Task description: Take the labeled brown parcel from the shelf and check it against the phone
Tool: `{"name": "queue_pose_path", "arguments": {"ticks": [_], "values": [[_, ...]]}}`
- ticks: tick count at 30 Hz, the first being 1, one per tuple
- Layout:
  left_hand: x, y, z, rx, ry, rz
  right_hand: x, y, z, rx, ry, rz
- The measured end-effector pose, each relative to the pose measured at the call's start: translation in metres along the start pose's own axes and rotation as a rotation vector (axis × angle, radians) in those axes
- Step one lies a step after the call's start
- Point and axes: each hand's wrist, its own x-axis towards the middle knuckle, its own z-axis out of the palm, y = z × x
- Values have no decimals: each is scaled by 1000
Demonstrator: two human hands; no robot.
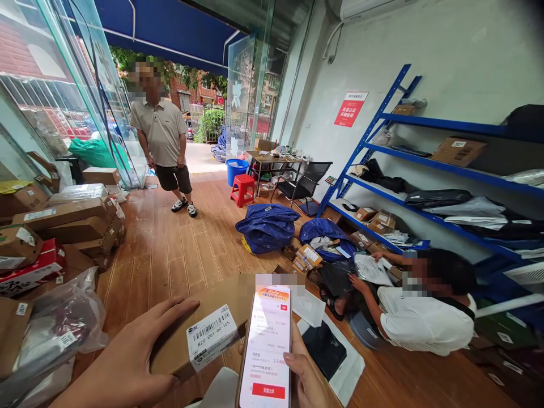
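Note:
My left hand (136, 354) lies flat, fingers spread, on the left end of a brown cardboard parcel (225, 306) with a white barcode label (211, 335). My right hand (306, 377) holds a smartphone (267, 348) upright over the parcel's right part; its lit screen shows an orange and white app page with a red button at the bottom.
A person in a white shirt (420, 317) crouches at the right, sorting parcels by blue metal shelves (425, 170). Another person (164, 136) stands near the glass door. Stacked boxes (72, 221) and bagged parcels (55, 328) line the left; blue sacks (267, 226) lie on the wooden floor.

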Motion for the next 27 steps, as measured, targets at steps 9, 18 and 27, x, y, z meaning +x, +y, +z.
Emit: {"name": "queue_pose_path", "arguments": {"ticks": [9,18,27], "values": [[-6,-47,35,-171,199,32,13,19,-12,21,205,-55],[-4,-62,40,-222,163,-42,20,18,9,68,254,-44],[-5,-65,41,-290,242,-63,45,27,-1,-11,289,205]]}}
